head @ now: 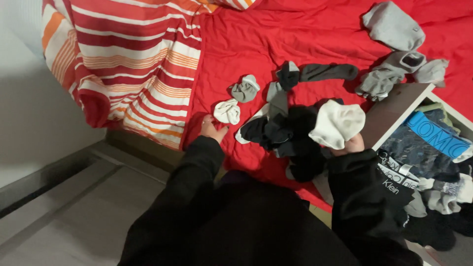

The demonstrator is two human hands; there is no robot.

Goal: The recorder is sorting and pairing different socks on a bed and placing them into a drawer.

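Loosely bunched, the white sock fills the right hand.

The red sheet is soft matt cloth, lightly creased. The striped cover beside it looks like smooth woven cotton. The white sock in the right hand is a thick, fuzzy knit, like the white sock ball near the left hand. The drawer front looks like smooth, dull dark laminate with a white edge.
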